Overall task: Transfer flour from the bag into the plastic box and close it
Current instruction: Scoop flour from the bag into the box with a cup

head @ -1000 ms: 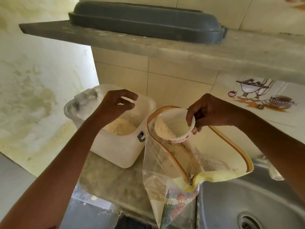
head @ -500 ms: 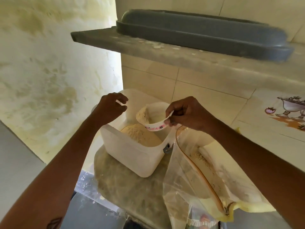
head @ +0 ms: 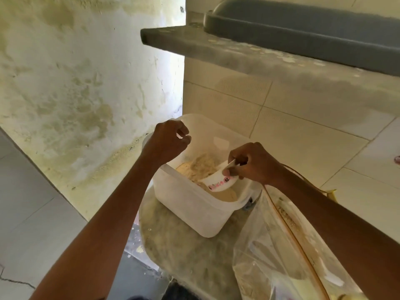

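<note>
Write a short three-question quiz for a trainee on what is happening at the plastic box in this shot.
1. True or false: the small cup is tipped over the open plastic box, and flour is in the box.
2. Which hand holds the cup? A) the left hand B) the right hand C) both hands
3. Fill in: the clear bag stands to the ____ of the box in the head view.

Key: 1 true; 2 B; 3 right
</note>
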`<control>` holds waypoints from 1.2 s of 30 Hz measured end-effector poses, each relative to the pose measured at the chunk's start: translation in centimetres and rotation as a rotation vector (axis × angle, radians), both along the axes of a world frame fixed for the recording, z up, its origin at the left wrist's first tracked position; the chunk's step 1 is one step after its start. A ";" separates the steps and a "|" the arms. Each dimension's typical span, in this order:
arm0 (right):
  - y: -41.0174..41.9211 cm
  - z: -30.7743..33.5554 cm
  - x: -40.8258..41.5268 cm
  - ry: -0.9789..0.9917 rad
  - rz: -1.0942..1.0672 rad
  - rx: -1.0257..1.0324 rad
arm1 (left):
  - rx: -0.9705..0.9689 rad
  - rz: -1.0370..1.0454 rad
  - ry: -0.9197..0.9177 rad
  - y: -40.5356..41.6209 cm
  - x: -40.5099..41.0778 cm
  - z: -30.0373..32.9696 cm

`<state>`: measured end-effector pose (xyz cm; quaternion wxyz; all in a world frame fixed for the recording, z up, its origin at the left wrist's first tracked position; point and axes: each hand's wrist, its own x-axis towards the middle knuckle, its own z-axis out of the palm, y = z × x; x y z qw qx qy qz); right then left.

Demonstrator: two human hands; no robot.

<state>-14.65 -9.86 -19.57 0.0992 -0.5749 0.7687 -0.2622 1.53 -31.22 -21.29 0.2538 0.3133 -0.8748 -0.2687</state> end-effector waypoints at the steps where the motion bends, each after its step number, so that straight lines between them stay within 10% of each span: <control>1: -0.1 -0.1 0.1 0.048 0.008 0.076 | 0.000 0.005 -0.002 0.0 0.0 0.0; 36: -1.0 -0.5 0.5 0.233 -0.114 0.274 | 0.024 -0.059 0.005 0.2 -0.3 0.2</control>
